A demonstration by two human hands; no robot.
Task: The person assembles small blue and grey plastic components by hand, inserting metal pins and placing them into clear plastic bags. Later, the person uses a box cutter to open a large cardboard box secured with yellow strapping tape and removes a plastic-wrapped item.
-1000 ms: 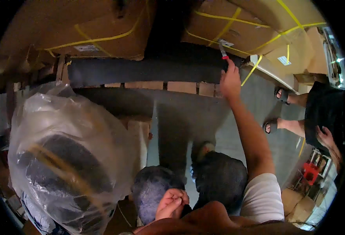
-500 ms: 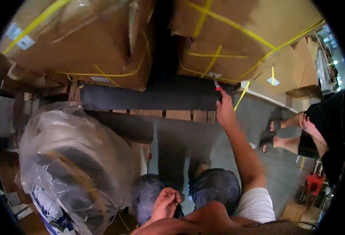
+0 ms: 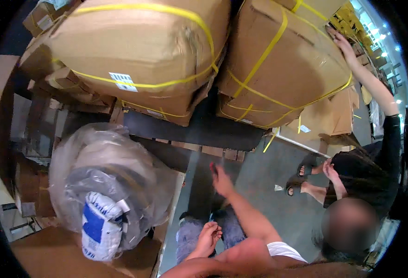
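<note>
My right hand is low over the floor in front of the pallet, closed around a small red-and-black knife that is blurred. My left hand is by my knees with its fingers curled together; whatever it may hold is too small to tell. Ahead stand two stacks of brown cartons bound with yellow straps: a left carton and a right carton. They rest on a dark sheet over a wooden pallet. A loose yellow strap end hangs below the right stack.
A large bundle in clear plastic stands left, with a blue-and-white bag on it. At the right, a person in black has one hand on the right carton's top. A white scrap lies on the floor.
My right hand has drawn back from the lower right carton toward me, still holding the knife. My view has shifted, and the other person's raised arm now shows against the carton.
</note>
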